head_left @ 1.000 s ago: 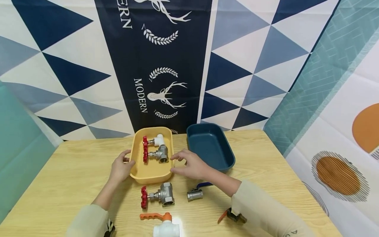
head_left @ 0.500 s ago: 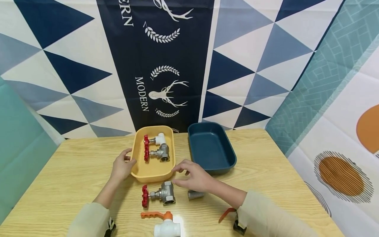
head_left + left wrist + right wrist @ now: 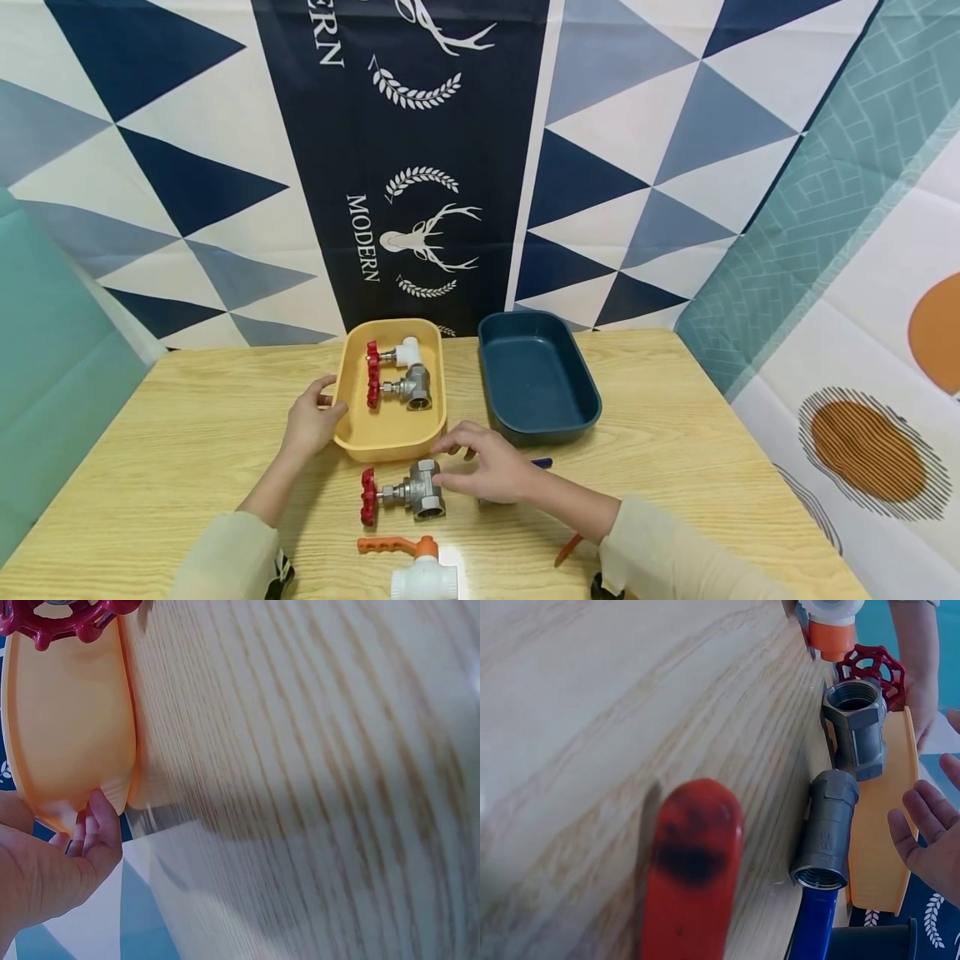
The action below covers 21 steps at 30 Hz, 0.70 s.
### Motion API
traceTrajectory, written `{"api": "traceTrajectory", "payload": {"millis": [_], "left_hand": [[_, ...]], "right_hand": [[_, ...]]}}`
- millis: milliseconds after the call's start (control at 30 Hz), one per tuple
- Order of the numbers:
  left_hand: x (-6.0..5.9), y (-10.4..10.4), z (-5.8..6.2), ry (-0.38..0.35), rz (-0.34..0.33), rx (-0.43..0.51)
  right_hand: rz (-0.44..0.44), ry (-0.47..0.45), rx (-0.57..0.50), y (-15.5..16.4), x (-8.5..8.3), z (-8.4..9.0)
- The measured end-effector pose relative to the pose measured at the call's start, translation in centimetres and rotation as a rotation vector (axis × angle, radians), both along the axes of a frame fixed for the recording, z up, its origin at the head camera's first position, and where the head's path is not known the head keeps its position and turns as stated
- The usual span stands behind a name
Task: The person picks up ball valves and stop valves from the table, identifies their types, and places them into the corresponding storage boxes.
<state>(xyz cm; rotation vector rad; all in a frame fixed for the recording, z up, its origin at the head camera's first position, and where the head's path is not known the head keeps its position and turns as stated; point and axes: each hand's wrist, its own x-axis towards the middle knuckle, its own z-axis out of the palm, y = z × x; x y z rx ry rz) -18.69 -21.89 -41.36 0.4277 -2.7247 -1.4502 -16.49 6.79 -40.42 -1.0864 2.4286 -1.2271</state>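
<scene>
My left hand (image 3: 309, 423) holds the left wall of the yellow tray (image 3: 375, 432), thumb at the rim and fingers outside. Inside the tray lie a white-bodied valve (image 3: 407, 352) and a metal gate valve (image 3: 417, 388), both with red handwheels. My right hand (image 3: 487, 468), fingers apart, hovers with its fingertips by a larger metal gate valve (image 3: 427, 490) in front of the tray. Under that hand, mostly hidden from the head camera, a small ball valve (image 3: 829, 825) with a blue lever lies on the table.
A dark blue tray (image 3: 532, 433) stands right of the yellow one. Nearer me are a white ball valve (image 3: 423, 581) with an orange lever and a red lever (image 3: 568, 550), partly covered by the right sleeve. A patterned cloth (image 3: 442, 250) hangs behind the table.
My right hand has come down from the yellow tray's right rim toward the larger gate valve in front. The left hand has stayed at the tray's left wall.
</scene>
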Motion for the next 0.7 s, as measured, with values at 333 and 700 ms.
{"api": "traceTrajectory", "payload": {"millis": [333,700], "left_hand": [[-0.2,0.1,0.0,-0.002,-0.007,0.004],[0.0,0.0,0.1,-0.014,-0.009,0.008]], "right_hand": [[0.000,0.027,0.018,-0.6,0.2,-0.3],[0.049,0.007,0.059,-1.4,0.0,-0.8]]}}
